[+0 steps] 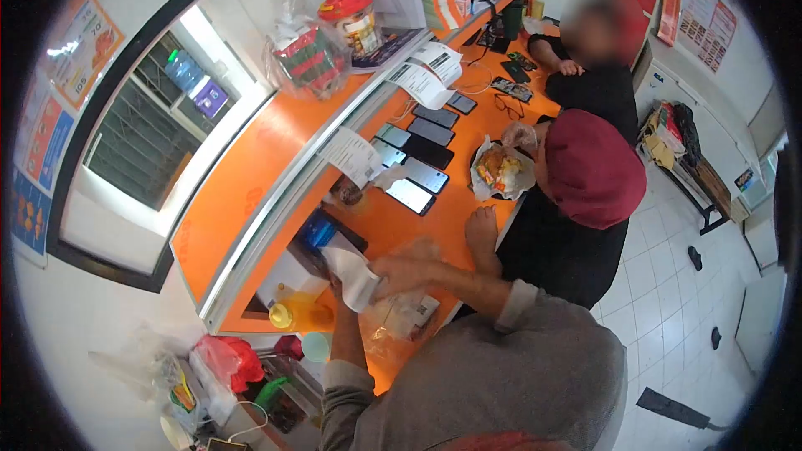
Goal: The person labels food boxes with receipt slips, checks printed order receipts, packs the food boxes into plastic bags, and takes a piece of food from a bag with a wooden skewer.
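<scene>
Right hand: the right hand (391,276), below the centre of the frame, is at the right edge of a curling white paper strip (354,274); its fingers are blurred, so I cannot tell whether they pinch the strip.
Left hand: the left hand (337,287) is close behind the strip's lower left part; its fingers are mostly hidden, so I cannot tell if they are spread or pressed together.
Paper strip: left of the lower centre, between the hands, its upper end at a dark device with a lit blue screen (321,234).
Near the wrists: a clear plastic bag with a white label (411,316) lies under the right forearm; a yellow squeeze bottle (301,316) and a pale green round cup (317,347) are left of the left forearm.
Orange desk: the orange desk (386,235) runs from the lower centre to the upper right, with a group of dark and lit smartphones (410,196) near the centre.
Co-worker: a person in a maroon cap (595,169), right of centre, has one gloved hand beside food on white paper (502,172); a bare hand rests on the desk.
Upper right: another person in black (593,88) leans at the desk, near eyeglasses (510,106).
Shelf: white printed receipts (351,155) hang at its edge; a red-lidded clear jar (351,23) stands above, upper centre.
</scene>
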The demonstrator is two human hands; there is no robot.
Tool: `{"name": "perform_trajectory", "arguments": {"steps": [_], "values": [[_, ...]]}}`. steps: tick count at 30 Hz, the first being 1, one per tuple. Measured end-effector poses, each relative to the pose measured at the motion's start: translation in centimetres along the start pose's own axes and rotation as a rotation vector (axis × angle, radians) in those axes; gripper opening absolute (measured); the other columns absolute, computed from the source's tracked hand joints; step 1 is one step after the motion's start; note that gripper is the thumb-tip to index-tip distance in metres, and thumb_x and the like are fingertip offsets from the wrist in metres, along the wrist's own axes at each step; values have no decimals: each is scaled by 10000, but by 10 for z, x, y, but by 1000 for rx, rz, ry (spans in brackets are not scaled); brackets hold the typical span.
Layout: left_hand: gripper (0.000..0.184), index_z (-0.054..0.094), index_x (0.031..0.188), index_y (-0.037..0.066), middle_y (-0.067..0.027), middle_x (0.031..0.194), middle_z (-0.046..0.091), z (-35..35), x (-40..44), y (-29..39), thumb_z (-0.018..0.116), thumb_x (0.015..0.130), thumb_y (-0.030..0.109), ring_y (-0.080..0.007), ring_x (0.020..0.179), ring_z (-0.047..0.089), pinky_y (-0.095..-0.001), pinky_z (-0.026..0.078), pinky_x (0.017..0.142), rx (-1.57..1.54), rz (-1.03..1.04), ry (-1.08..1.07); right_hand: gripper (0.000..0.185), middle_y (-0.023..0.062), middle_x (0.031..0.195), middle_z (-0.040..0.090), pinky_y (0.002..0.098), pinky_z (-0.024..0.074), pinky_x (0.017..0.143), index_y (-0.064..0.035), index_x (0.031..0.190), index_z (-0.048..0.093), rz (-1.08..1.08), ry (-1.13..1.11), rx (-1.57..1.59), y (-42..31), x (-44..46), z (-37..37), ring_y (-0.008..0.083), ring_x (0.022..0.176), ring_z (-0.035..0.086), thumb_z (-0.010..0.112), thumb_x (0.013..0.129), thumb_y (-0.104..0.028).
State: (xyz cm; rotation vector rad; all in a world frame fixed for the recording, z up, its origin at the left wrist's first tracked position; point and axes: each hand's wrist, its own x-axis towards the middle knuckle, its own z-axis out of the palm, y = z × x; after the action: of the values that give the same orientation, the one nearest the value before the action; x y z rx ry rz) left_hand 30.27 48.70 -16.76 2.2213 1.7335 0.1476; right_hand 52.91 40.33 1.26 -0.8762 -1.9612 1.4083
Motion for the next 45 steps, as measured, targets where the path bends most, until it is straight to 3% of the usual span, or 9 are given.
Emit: {"name": "perform_trajectory", "arguments": {"steps": [4,7,11,16,19,22,27,40,45], "values": [[898,218,1511,136,-120,1592,80,-3,5,-4,451,843,689,-323,1465,63,-661,109,1101,104,-10,-83,360,136,1009,665,358,475,875,-26,1081,658,105,44,55,-66,-69,5,254,989,615,748,804,-236],[896,217,1511,139,-124,1591,79,-2,15,-13,447,843,690,-327,1464,57,-660,107,1103,183,-14,-142,322,161,1064,644,383,438,936,-12,1065,654,-193,55,-37,-53,-88,20,287,1038,588,717,830,-225],[894,215,1512,143,-129,1590,78,0,24,-22,442,844,691,-333,1463,49,-658,105,1104,257,-10,-207,281,170,1178,595,401,412,976,-17,1080,655,-140,-143,-55,-64,-104,14,308,1124,542,683,854,-181],[891,213,1513,148,-135,1589,76,0,38,-28,436,845,693,-339,1463,40,-656,102,1106,326,7,-265,304,144,1207,591,418,409,1002,-50,1114,660,-74,-43,72,-107,-140,-3,301,1214,495,700,817,-100],[889,212,1514,151,-138,1589,75,-1,40,-33,433,846,694,-343,1462,34,-654,100,1108,360,12,-294,338,112,1204,605,441,401,1022,-57,1127,656,-398,-115,-26,-107,-149,-12,293,1241,486,705,793,-63],[887,210,1515,154,-142,1588,75,-3,44,-32,429,847,695,-347,1462,28,-653,98,1109,384,23,-317,327,84,1201,619,460,387,1038,-71,1116,671,-269,-11,-7,-125,-163,-17,298,1265,470,701,791,-58],[884,208,1516,160,-148,1587,73,-8,45,-31,423,848,697,-353,1461,18,-650,95,1111,426,36,-351,332,133,1195,608,437,400,1026,-92,1116,676,-285,11,-235,-128,-182,-29,314,1217,501,696,785,-89],[876,203,1519,173,-163,1584,69,-9,45,-17,408,851,702,-370,1458,-7,-644,87,1117,475,120,-399,323,80,1085,673,467,437,959,-115,1046,721,-360,303,-423,-172,-216,-77,332,1125,564,713,728,-59],[873,200,1520,178,-169,1583,68,-35,32,4,402,852,704,-376,1457,-17,-642,84,1119,530,215,-467,241,68,1031,685,405,446,872,-122,929,772,-381,481,-602,-181,-219,-87,268,964,568,723,706,-199]]}}
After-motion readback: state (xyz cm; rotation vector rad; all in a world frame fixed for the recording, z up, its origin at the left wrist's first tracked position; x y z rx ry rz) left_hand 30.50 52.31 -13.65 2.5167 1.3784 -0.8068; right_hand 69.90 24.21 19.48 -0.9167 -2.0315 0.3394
